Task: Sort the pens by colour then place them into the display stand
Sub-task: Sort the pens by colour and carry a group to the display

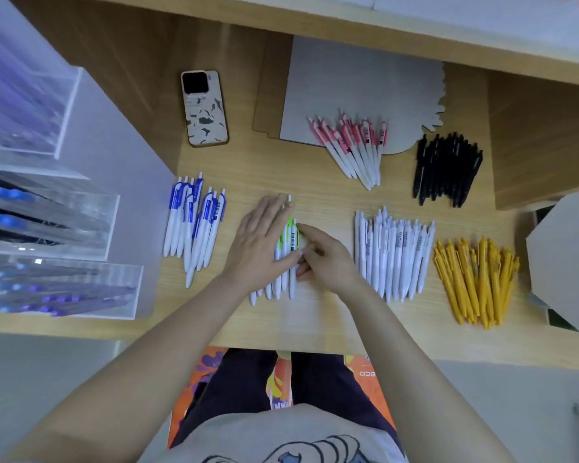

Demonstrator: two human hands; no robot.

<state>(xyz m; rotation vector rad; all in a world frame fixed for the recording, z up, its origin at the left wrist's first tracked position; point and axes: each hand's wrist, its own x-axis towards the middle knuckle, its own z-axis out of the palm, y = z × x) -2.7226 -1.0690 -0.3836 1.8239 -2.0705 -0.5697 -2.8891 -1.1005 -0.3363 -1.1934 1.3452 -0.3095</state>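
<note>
Pens lie sorted in piles on the wooden desk [315, 322]: blue-and-white pens [194, 225], green-and-white pens [290, 262], pink-and-white pens [351, 152], black pens [447, 168], all-white pens [395, 252] and yellow pens [475, 282]. My left hand [264, 238] lies flat with straight fingers over the green pile, covering its left part. My right hand [325, 255] touches the same pile from the right, its fingers bent against the pens. The clear acrylic display stand [64, 228] stands at the left with blue pens in its tiers.
A phone [204, 107] lies face down at the back left. Grey cardboard sheets [358, 81] lie under the pink pens, and another sheet [565, 262] sits at the right edge. A shelf board runs above the desk's far side.
</note>
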